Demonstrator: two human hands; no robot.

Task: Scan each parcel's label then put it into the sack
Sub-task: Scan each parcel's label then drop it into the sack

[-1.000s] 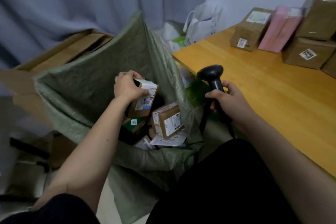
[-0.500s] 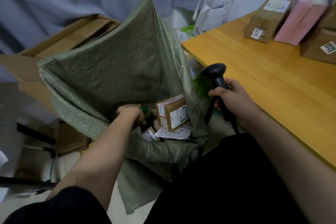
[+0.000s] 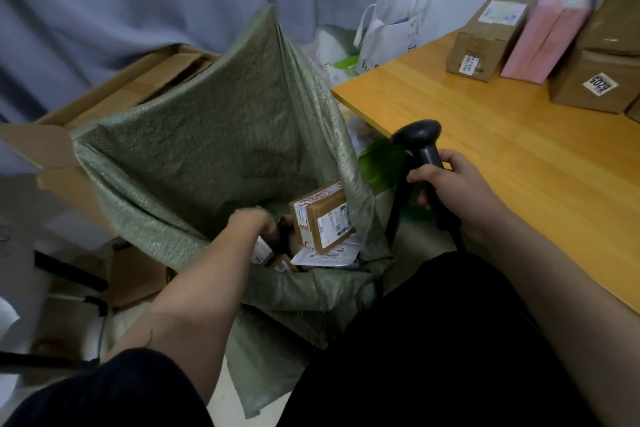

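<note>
inside the sack: my left hand (image 3: pixel 254 220) is down in the open green woven plastic sack (image 3: pixel 207 149), among the parcels; it is blurred and i cannot tell whether its fingers are curled on anything.
parcels in sack: a brown cardboard box with red-printed tape and a white label (image 3: pixel 322 218) stands tilted against the sack's right wall, just beside my left hand; a white flat mailer (image 3: pixel 325 255) lies below it, smaller boxes beside that.
right hand: my right hand (image 3: pixel 453 191) is over the tabletop's near edge, fingers wrapped round the handle of a black handheld barcode scanner (image 3: pixel 420 140), its head pointing toward the sack.
tabletop: the wooden tabletop (image 3: pixel 519 156) carries, at its far side, a brown box (image 3: pixel 485 36), a pink box (image 3: pixel 543 35) and a brown box labelled 5079 (image 3: pixel 595 81).
behind the sack: an open cardboard carton (image 3: pixel 104 94).
</note>
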